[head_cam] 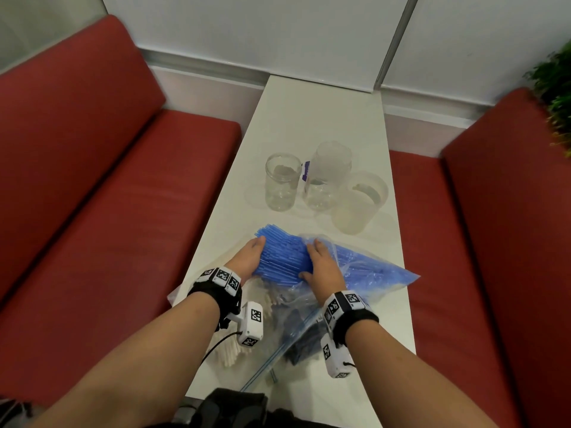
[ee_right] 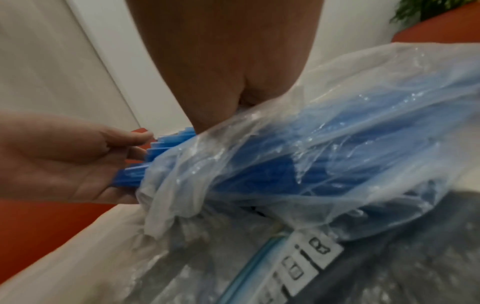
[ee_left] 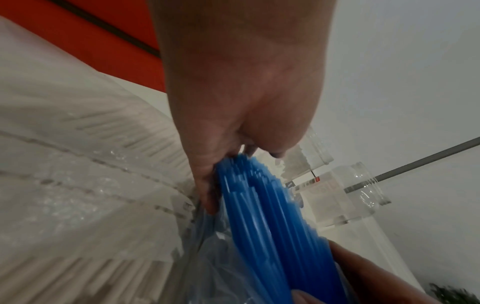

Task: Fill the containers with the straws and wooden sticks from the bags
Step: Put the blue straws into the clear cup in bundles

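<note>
You have a thick bundle of blue straws (head_cam: pixel 279 257) partly drawn out of the clear bag (head_cam: pixel 370 267), and both hands are on it. Your left hand (head_cam: pixel 247 257) curls around the free end of the bundle, thumb on one side and fingers on the other. Your right hand (head_cam: pixel 321 267) clamps the bundle through the plastic at the bag's mouth, thumb wrapped underneath.

Taking the bundle as the landmark: beyond it on the white bench (head_cam: pixel 309 118) stand 3 clear containers, a glass jar (head_cam: pixel 281 180) to the far left, a taller jar (head_cam: pixel 327 174) straight beyond, and a plastic cup (head_cam: pixel 360 202) to the far right. All 3 look empty of straws and sticks.

Nearer to you than the bundle lie 2 more bags: one with pale wooden sticks (head_cam: pixel 228 350) under your left wrist, and one with dark straws (head_cam: pixel 306 338) under your right wrist. Its zip seal looks closed, though blur makes that uncertain.

So the filling has not begun. Part of the blue load is coming free; it has yet to reach a container, and the sticks and dark straws appear untouched.
</note>
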The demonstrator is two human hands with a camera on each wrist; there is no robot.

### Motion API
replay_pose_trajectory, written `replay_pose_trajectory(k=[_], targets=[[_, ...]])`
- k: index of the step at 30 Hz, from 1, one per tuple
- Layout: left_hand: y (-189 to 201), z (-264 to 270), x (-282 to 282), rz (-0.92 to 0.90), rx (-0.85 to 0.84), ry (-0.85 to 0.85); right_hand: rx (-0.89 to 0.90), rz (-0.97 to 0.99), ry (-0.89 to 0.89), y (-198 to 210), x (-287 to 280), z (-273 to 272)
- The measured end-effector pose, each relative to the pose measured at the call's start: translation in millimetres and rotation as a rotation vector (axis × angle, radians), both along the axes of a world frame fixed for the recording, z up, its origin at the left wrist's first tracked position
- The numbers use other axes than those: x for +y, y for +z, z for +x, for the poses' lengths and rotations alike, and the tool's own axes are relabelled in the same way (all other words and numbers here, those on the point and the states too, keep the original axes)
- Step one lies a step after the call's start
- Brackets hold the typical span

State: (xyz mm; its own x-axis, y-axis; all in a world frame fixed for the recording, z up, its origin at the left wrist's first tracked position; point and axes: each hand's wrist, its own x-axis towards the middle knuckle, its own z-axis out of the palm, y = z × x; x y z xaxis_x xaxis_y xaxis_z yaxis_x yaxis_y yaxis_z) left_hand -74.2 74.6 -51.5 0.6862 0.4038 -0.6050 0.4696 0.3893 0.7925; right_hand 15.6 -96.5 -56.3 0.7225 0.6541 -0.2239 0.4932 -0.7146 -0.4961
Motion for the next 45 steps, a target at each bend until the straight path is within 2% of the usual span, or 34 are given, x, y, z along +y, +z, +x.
replay_pose_trajectory(k=[5, 9, 13, 18, 25, 27, 30, 32, 34, 35, 37, 38, 41, 43, 45], targets=[[5, 2, -1, -0.052, -0.017, 0.006, -0.178, -0.071, 0.120, 6, 8, 2], [11, 1, -2, -0.021, 0.004, 0.005, -0.317, -0.153, 0.182, 15, 13, -4], [15, 2, -3, 0.052, 0.044, -0.034, -0.391, -0.120, 0.220, 23, 18, -14], [20, 1, -4, 0.182, 0.133, -0.123, -0.236, 0.054, 0.246, 37, 29, -21], [34, 0, -2, 0.195, 0.184, -0.159, -0.005, 0.298, 0.201, 80, 35, -22], [36, 6, -4, 0.321, 0.227, -0.163, 0.055, 0.383, 0.160, 97, 38, -19], [41, 17, -3, 0.711, 0.318, -0.224, 0.164, 0.556, 0.066, 129, 42, -14], [48, 22, -2, 0.925, 0.366, -0.286, 0.141, 0.684, 0.027, 151, 43, -8], [54, 28, -1, 1.086, 0.318, -0.287, 0.122, 0.797, -0.011, 173, 41, -1], [57, 30, -1, 1.094, 0.250, -0.231, 0.137, 0.842, -0.032, 183, 40, 3], [64, 35, -5, 0.961, 0.071, -0.087, 0.168, 0.935, -0.074, 200, 36, 11], [68, 39, -9, 0.833, -0.008, -0.032, 0.181, 0.982, -0.089, 208, 33, 15], [79, 50, -24, 0.171, -0.216, 0.099, 0.221, 1.096, -0.104, 225, 25, 26], [85, 54, -33, -0.251, -0.283, 0.070, 0.255, 1.140, -0.104, 229, 21, 30], [88, 56, -41, -0.546, -0.301, 0.024, 0.275, 1.150, -0.101, 228, 18, 29]])
